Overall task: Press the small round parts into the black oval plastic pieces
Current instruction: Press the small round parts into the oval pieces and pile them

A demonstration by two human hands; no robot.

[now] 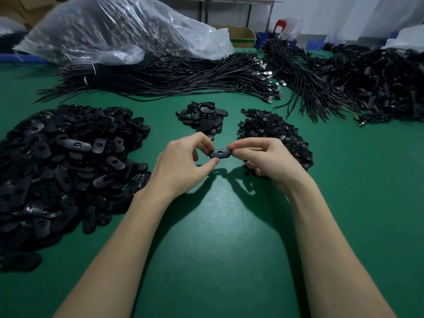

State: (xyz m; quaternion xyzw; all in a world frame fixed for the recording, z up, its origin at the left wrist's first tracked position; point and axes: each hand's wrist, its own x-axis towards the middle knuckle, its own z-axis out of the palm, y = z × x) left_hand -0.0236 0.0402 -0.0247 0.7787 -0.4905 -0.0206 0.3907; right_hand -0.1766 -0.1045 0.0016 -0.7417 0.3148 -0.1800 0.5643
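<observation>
Green mat: table covering [218,226], bare between the two forearms, everything below laid out on it.
Large heap, far left: black oval plastic pieces [62,161], loose, each with a round recess showing; probably the unworked stock.
Clear bag, rear left: plastic sack [110,28], bulging, dark stock inside, too blurred to identify.
Cable bundles, rear centre: black leads [165,76] with metal plugs at their right ends, some tied with white bands.
Small heap, centre: further oval pieces [203,115], just beyond the hands; likely the finished lot, though I cannot confirm it.
Left hand [183,161]: fingers curled, thumb and forefinger pinching the left end of the held piece.
Held piece [220,154]: one black oval, raised above the mat between both hands, recess facing up with a round part apparently seated in it.
Handling: light, stiff moulded plastic, smooth and a little slippery; best taken by the two narrow ends, leaving the recess free for a thumb to press.
Right hand [263,159]: fingers curled, thumb and forefinger pinching the right end of the same piece.
Round parts, centre right: pile of small black discs [273,129], partly behind the right hand; tiny, easily dropped.
Tangled heap, far right: more black cable [378,88].
Cardboard box, rear: open carton [241,35], contents not visible.
</observation>
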